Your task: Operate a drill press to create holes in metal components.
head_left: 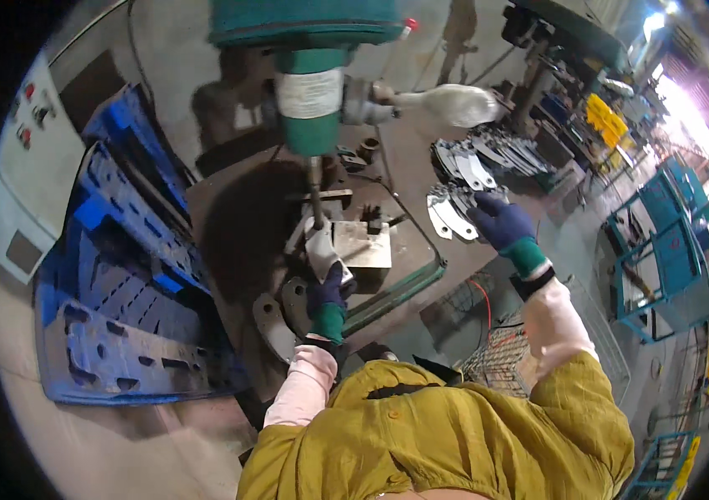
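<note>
My left hand [328, 292], in a dark blue glove with a green cuff, grips the near end of a flat metal plate [322, 250]. The plate's far end lies under the spindle [316, 192] of a green drill press [311, 100], beside a metal fixture block [363, 244]. Out to the right, my right hand [500, 222], gloved the same way, has its fingers apart at the edge of a group of curved metal plates [452, 218]. Whether its fingertips touch one is hard to make out. Two more curved plates [271, 323] lie left of my left hand.
Blue plastic pallets [133, 350] lean at the left, near a pale control cabinet [29, 183]. More metal plates [513, 150] are heaped at the table's far right. A wire basket [500, 358] stands below the table edge. Teal carts [663, 250] are farther right.
</note>
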### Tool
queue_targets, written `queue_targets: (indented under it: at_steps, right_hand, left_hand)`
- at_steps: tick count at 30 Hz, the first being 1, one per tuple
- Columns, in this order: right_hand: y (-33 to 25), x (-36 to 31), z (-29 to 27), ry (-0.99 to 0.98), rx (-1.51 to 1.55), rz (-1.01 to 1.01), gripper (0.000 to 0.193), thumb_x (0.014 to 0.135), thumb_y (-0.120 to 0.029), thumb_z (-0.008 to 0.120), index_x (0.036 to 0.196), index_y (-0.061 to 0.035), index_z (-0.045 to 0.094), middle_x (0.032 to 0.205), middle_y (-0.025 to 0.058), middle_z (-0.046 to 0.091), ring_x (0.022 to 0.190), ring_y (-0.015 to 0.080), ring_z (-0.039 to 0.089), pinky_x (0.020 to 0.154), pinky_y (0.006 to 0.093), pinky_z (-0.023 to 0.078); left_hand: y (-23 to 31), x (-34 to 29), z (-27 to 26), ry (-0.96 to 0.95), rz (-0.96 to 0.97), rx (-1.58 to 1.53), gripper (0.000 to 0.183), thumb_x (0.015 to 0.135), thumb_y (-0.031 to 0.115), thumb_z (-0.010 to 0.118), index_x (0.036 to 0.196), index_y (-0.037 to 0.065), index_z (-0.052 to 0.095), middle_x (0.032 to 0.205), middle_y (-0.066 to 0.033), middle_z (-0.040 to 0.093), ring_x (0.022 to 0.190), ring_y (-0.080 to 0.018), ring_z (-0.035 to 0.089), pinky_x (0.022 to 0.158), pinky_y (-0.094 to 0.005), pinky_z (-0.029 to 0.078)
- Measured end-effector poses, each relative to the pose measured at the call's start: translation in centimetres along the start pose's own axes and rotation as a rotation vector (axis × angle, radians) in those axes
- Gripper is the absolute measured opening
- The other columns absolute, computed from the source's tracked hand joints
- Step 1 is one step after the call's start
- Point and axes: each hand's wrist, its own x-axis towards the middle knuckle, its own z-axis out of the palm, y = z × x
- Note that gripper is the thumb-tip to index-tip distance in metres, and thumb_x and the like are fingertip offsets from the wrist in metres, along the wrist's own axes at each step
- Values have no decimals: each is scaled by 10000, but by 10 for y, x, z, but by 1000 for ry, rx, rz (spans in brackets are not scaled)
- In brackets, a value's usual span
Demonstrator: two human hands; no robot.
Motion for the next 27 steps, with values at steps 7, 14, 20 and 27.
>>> queue_targets:
  at_steps: [7,14,20,27]
  right_hand:
    - [155,3,119,-220,-107,349,601,780,-512,639,1234,-121,596,1222,181,631,1127,349,602,956,442,474]
    - [192,54,191,47,-337,131,376,816,-273,582,1151,-102,571,1069,147,649,1029,379,605,843,480,484]
    - [235,112,231,-26,-427,-179,310,856,-197,518,1132,-67,571,1047,206,623,973,369,598,819,493,467]
    - [209,132,214,-128,-253,-65,339,851,-179,550,1161,-55,609,820,168,696,747,359,677,651,483,525]
  left_hand:
    - [-5,11,-3,-14,-3,7,414,829,456,733,1007,98,626,929,-81,697,643,-217,687,477,-339,462]
    - [8,-15,3,119,34,-6,444,830,437,733,1052,69,622,936,-94,683,655,-243,673,500,-363,476]
    - [-8,-11,-2,122,375,268,448,842,406,733,1086,48,617,959,-116,675,771,-251,669,606,-370,534]
    - [-19,-21,-37,48,168,61,368,909,323,669,1135,40,608,993,-132,672,903,-267,662,757,-400,570]
